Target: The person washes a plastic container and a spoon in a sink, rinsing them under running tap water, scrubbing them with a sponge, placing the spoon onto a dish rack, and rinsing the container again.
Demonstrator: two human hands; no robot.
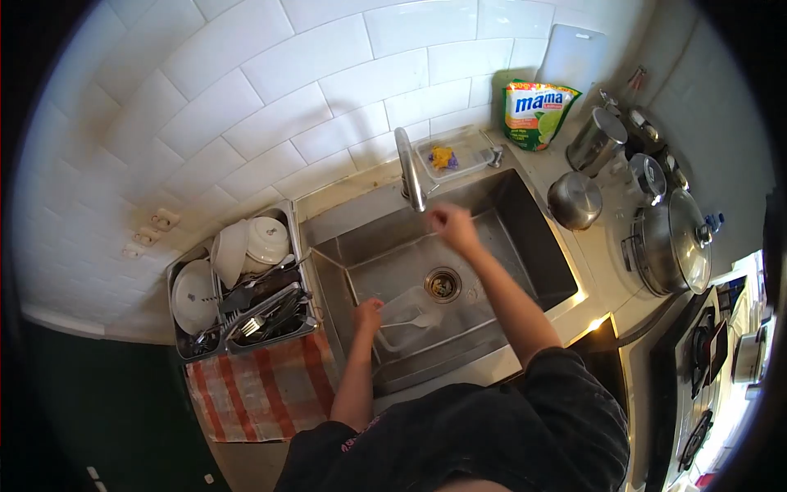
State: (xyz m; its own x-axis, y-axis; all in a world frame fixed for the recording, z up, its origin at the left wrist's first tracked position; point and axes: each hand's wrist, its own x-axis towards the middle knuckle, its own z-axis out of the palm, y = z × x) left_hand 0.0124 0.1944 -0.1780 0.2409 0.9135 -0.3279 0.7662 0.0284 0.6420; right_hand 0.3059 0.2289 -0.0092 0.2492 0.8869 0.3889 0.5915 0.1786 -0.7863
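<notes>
My left hand (368, 314) is at the left side of the steel sink (385, 283), its fingers closed on the edge of a clear plastic container (392, 338). A pale streak, perhaps a utensil or a reflection, shows across the container; I cannot tell which. My right hand (449, 223) is raised over the sink's far part, just right of and below the tip of the tap (409, 168). Its fingers look curled but are blurred, and whether they hold anything is unclear. The drain (443, 284) lies between the two hands.
A dish rack (316, 316) with bowls, plates and cutlery stands left, beside a striped cloth (262, 396). Behind the sink are a plastic tray (471, 164) and a green soap pouch (537, 115). Right are a metal bowl (575, 200), a lidded pot (674, 242) and a stove (684, 385).
</notes>
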